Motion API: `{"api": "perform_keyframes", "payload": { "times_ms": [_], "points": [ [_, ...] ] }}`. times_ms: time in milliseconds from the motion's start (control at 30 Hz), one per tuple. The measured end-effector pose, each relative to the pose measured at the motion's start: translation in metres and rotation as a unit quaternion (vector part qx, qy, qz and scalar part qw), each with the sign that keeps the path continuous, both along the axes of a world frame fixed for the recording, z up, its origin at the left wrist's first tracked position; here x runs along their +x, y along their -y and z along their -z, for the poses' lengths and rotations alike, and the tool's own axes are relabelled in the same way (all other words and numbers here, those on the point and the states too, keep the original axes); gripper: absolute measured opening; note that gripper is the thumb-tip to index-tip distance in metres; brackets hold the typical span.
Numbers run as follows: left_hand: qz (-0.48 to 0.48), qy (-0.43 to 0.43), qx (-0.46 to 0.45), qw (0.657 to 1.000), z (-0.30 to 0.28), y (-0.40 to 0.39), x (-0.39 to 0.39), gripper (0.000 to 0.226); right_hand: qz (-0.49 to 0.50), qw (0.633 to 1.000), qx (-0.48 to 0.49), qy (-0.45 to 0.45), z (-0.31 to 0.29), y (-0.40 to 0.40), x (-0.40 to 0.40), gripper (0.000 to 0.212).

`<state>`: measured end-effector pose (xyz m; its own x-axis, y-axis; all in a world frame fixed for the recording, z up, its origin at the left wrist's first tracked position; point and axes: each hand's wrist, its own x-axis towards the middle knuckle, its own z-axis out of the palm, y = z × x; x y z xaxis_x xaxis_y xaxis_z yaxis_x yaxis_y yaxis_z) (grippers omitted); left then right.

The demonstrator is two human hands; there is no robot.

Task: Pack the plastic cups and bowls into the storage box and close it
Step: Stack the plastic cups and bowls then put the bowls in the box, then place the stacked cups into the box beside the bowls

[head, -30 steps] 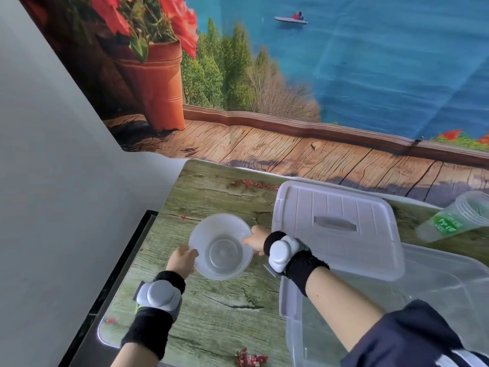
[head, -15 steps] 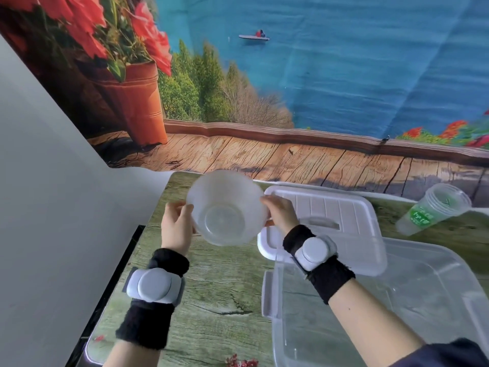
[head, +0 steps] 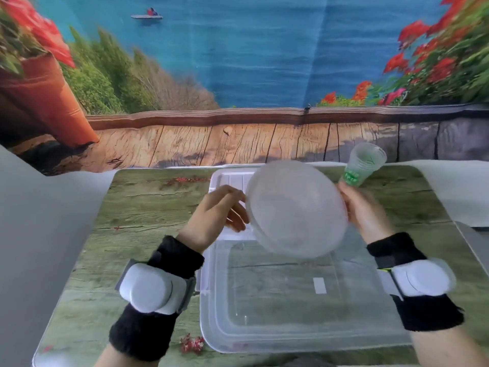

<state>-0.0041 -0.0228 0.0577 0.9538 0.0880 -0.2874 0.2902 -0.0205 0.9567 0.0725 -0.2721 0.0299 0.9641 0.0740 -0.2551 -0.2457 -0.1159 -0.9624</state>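
Bowl held over the open storage box

On the bench [head: 148,207], the clear storage box [head: 291,308] lies open, its lid [head: 227,181] behind it. Left hand [head: 214,215] and right hand [head: 365,210] grip the translucent bowl [head: 296,210] above the box; stacked cups [head: 362,165] lie far right.

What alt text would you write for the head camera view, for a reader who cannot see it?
Two bare hands, left hand and right hand, hold a translucent round plastic bowl above an open clear plastic storage box on a wood-print table. Behind lie the box's white lid and a tipped clear plastic cup.
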Motion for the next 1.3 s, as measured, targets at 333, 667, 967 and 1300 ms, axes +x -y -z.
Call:
{"api": "perform_keyframes", "payload": {
  "times_ms": [333, 667, 967, 1300],
  "points": [
    [0.203, -0.247, 0.129, 0.939, 0.081, 0.079, -0.002, 0.024, -0.174, 0.887, -0.422, -0.064, 0.072, 0.068, -0.019, 0.044],
    [0.187, -0.359, 0.152, 0.901, 0.142, 0.115, 0.004, 0.025, -0.249, 0.811, -0.521, -0.097, 0.095, 0.057, -0.013, 0.036],
    [0.217, -0.364, 0.223, 0.878, 0.140, 0.111, 0.014, 0.022, -0.239, 0.875, -0.411, -0.090, 0.066, 0.080, 0.002, 0.039],
    [0.140, -0.068, 0.143, 0.977, 0.043, 0.148, 0.118, 0.027, 0.026, 0.973, -0.229, 0.012, 0.045, 0.153, 0.105, 0.020]
  ]
}}
